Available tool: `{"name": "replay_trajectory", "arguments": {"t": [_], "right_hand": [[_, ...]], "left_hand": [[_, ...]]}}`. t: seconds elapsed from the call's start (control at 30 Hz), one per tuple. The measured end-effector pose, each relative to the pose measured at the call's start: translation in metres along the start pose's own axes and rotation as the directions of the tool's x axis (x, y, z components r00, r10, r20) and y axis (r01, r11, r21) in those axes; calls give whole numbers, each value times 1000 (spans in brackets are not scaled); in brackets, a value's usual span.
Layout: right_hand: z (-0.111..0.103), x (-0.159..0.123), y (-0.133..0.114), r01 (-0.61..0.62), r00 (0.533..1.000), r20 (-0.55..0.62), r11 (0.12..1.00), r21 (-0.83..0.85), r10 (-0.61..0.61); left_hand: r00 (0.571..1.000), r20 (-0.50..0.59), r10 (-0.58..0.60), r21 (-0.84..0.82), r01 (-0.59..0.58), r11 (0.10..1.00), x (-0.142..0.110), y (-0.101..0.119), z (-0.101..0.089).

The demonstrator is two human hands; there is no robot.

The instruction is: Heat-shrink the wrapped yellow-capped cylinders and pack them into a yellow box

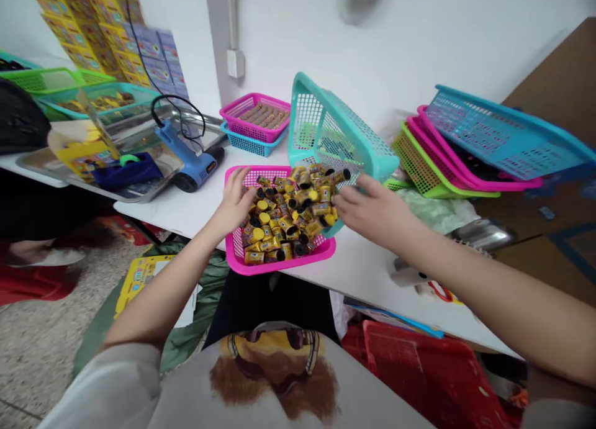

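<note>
A pink basket [279,266] at the table's near edge holds a heap of several small yellow-and-black tubes [288,212]. My left hand [235,202] rests on the left side of the heap with its fingers curled down into the tubes. A teal basket [326,131] is tipped on its side over the pink one, mouth toward the heap. My right hand [372,208] holds its lower rim, with the fingers reaching into the tubes at the right.
Stacked pink and blue baskets [255,128] stand at the back. A tilted stack of green, pink and blue baskets [465,156] lies right. A blue glue gun [190,159] and metal tray [139,190] sit left. A red crate [428,373] stands under the table.
</note>
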State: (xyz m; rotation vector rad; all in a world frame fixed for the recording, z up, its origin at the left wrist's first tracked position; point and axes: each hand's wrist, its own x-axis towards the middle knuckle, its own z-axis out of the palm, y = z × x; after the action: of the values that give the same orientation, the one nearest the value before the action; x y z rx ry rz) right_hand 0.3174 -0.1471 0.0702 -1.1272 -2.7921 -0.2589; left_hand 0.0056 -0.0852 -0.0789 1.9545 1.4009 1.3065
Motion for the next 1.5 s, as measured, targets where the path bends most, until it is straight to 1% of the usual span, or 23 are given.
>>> {"name": "replay_trajectory", "arguments": {"t": [0.1, 0.17, 0.2, 0.23, 0.3, 0.33, 0.37, 0.4, 0.43, 0.47, 0.5, 0.6, 0.67, 0.7, 0.77, 0.83, 0.87, 0.93, 1.07, 1.13, 1.2, 1.37, 1.5], "right_hand": [[5, 9, -14, 112, 993, -35, 992, -54, -114], [7, 13, -26, 200, 979, -2, 953, -226, -206], [6, 15, -32, 248, 968, 55, 900, -358, -245], [6, 17, -39, 303, 953, 136, 812, -499, -272], [2, 21, -52, 426, 905, 327, 570, -703, -272], [0, 23, -57, 484, 875, 409, 457, -746, -259], [-2, 25, -62, 534, 846, 471, 375, -758, -250], [-5, 28, -65, 569, 822, 513, 333, -752, -247], [-7, 31, -67, 590, 807, 534, 336, -734, -252], [-10, 33, -67, 595, 803, 535, 379, -709, -260], [-13, 36, -64, 584, 810, 524, 448, -677, -264], [-23, 39, -46, 480, 867, 427, 657, -581, -255], [-26, 38, -28, 432, 901, 290, 717, -547, -321], [-27, 37, -19, 438, 897, 211, 718, -541, -389], [-26, 35, -6, 476, 844, 87, 664, -576, -529], [-25, 34, 1, 472, 798, 33, 591, -654, -601], [-25, 34, 3, 463, 794, 25, 578, -672, -608], [-25, 34, 3, 458, 817, 25, 621, -636, -576], [-30, 36, 2, 449, 875, -13, 819, -357, -485], [-31, 38, 1, 416, 899, -40, 880, -229, -435], [-32, 42, 0, 381, 919, -39, 911, -159, -392], [-35, 59, -8, 322, 946, 8, 942, -92, -323], [-41, 69, -19, 162, 986, 59, 985, -61, -159]], "left_hand": [[991, 134, -22, 61, 14, 998, 25, 19, 22], [970, 237, -50, 137, 18, 990, 27, 30, 36], [959, 275, -66, 175, 17, 984, 25, 33, 40], [949, 303, -84, 210, 19, 977, 22, 35, 43], [937, 329, -120, 259, 33, 965, 18, 35, 46], [935, 331, -128, 266, 38, 963, 18, 33, 46], [936, 328, -126, 263, 37, 964, 19, 31, 46], [941, 320, -113, 252, 31, 967, 20, 28, 45], [947, 305, -97, 241, 22, 970, 22, 26, 43], [955, 286, -80, 235, 11, 972, 25, 24, 40], [962, 266, -65, 236, 0, 972, 26, 22, 36], [978, 207, -33, 269, -24, 963, 24, 22, 11], [985, 171, -24, 269, -23, 963, 13, 21, -10], [987, 157, -35, 256, -7, 967, 5, 20, -19], [984, 149, -96, 211, 63, 975, -15, 16, -34], [968, 159, -193, 159, 168, 973, -35, 9, -40], [957, 164, -241, 135, 221, 966, -45, 6, -40], [930, 158, -332, 93, 321, 942, -61, 1, -34], [881, 151, -449, -24, 457, 889, -81, -4, -17], [876, 138, -462, -93, 476, 874, -86, -4, -10], [879, 109, -463, -153, 476, 866, -88, -4, -6], [895, 73, -439, -219, 444, 869, -89, -5, -6], [871, 75, -485, -226, 489, 843, -90, -7, -7]]}}
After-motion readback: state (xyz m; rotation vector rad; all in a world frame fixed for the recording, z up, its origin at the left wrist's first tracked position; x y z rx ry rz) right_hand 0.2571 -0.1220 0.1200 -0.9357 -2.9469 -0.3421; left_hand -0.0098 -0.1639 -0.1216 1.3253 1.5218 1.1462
